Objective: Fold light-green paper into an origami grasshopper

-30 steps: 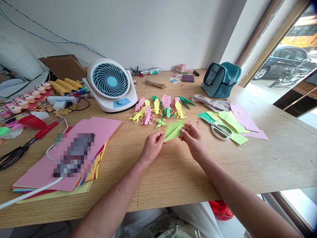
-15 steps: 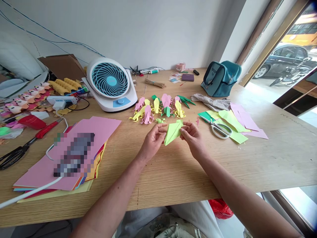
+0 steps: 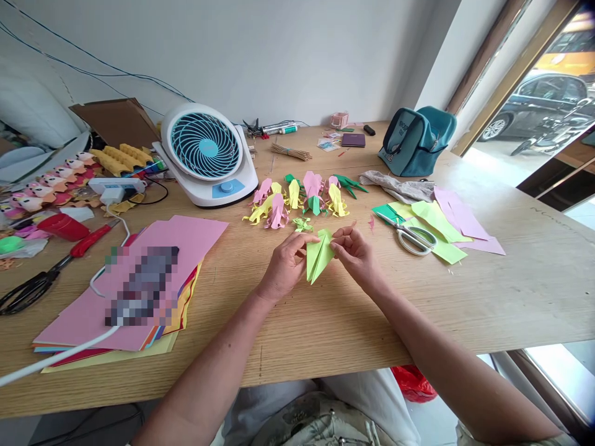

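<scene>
A light green folded paper (image 3: 318, 257) is held between both hands above the wooden table, its narrow point toward me and creases running down its length. My left hand (image 3: 286, 263) pinches its left edge with thumb and fingers. On the right edge, my right hand (image 3: 356, 253) closes thumb and fingertips on the paper. Just beyond the hands lies a small green folded figure (image 3: 302, 224). Behind it stand several folded paper figures in pink (image 3: 277, 212), yellow (image 3: 336, 201) and green.
White-handled scissors (image 3: 413, 239) lie by green and pink sheets (image 3: 460, 214) on the right. A fan (image 3: 207, 155) and a teal bag (image 3: 413, 142) stand farther back. Stacked coloured paper (image 3: 195, 238) and black-and-red scissors (image 3: 60, 266) are on the left.
The green paper has turned and narrowed, its point now lower and facing me, with more folds showing. Both hands have shifted slightly around it. The view has moved a little.
</scene>
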`<state>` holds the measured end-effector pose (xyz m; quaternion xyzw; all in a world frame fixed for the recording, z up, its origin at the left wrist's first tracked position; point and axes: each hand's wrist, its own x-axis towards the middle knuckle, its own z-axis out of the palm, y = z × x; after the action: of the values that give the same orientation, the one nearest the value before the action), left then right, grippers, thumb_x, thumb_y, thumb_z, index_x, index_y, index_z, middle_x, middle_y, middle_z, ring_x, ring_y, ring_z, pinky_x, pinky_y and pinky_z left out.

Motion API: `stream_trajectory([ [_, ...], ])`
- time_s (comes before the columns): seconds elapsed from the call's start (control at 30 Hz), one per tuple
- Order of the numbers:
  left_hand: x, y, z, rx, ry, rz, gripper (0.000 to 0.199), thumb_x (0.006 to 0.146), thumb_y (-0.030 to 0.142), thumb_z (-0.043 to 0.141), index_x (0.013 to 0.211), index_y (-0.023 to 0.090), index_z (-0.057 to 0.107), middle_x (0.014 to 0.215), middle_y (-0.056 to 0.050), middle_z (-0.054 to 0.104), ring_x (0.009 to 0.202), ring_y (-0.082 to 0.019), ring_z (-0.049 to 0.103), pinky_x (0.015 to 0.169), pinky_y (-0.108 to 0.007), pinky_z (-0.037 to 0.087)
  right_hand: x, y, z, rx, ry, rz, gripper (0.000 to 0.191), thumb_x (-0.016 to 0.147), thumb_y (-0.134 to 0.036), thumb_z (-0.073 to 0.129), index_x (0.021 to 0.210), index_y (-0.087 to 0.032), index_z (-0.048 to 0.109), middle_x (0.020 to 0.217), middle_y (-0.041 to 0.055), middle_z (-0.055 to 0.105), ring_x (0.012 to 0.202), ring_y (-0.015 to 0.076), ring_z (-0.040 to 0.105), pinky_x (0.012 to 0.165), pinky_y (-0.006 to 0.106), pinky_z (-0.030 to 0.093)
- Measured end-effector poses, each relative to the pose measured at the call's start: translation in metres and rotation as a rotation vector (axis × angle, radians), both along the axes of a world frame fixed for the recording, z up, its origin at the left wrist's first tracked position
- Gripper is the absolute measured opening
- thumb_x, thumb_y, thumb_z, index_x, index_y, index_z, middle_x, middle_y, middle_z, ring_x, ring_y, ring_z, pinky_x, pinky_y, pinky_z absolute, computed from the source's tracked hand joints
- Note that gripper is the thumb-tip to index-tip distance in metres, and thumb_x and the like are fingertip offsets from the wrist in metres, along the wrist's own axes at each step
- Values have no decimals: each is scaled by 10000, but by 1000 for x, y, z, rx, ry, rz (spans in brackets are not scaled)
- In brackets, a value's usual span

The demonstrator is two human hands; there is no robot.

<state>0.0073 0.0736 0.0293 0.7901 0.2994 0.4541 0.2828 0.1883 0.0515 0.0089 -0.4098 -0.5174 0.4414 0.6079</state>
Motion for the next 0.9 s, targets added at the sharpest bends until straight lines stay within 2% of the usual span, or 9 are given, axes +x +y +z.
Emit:
stream_trajectory([
  [0.13, 0, 1, -4, 37, -21, 43, 251, 806, 64, 665, 1006, 216, 669, 1046, -30, 679, 886, -123, 640, 709, -196, 525, 0, -3, 6, 26, -80, -5, 302, 835, -507, 681, 840, -218, 595, 750, -9, 576, 679, 129, 522, 628, 285, 453],
  [0.27, 1, 1, -5, 56, -98, 100, 187, 800, 90, 679, 942, 202, 631, 940, -11, 653, 831, -117, 627, 704, -203, 521, 1, -5, 11, 43, -131, 55, 282, 870, -503, 644, 917, -225, 624, 835, 17, 628, 754, 151, 580, 724, 323, 509],
  [0.43, 1, -1, -5, 22, -216, 119, 137, 829, 145, 682, 923, 205, 603, 944, -12, 629, 840, -121, 623, 725, -215, 527, 1, -6, 6, 136, -177, 104, 228, 914, -452, 612, 1023, -255, 577, 1004, 41, 627, 897, 174, 602, 800, 337, 515],
  [0.57, 1, -4, -3, 23, -270, 115, 158, 830, 182, 702, 941, 208, 592, 969, -19, 615, 853, -126, 619, 737, -226, 531, -1, -8, 4, 151, -214, 118, 222, 917, -418, 624, 1056, -267, 539, 1009, 37, 598, 887, 169, 593, 813, 334, 517],
  [0.77, 3, -8, -2, -5, -221, 136, 156, 831, 242, 720, 919, 212, 595, 945, -15, 610, 870, -135, 615, 727, -222, 525, -3, -11, 7, 166, -145, 143, 217, 908, -411, 641, 1043, -272, 543, 966, 25, 578, 850, 169, 578, 779, 330, 522],
  [0.9, 4, -9, -2, -99, -254, 156, 155, 835, 264, 703, 911, 206, 580, 922, -11, 619, 790, -121, 616, 688, -215, 523, -2, -12, 7, 171, -177, 157, 251, 926, -431, 609, 1117, -277, 558, 1020, 46, 605, 898, 185, 599, 811, 352, 530],
])
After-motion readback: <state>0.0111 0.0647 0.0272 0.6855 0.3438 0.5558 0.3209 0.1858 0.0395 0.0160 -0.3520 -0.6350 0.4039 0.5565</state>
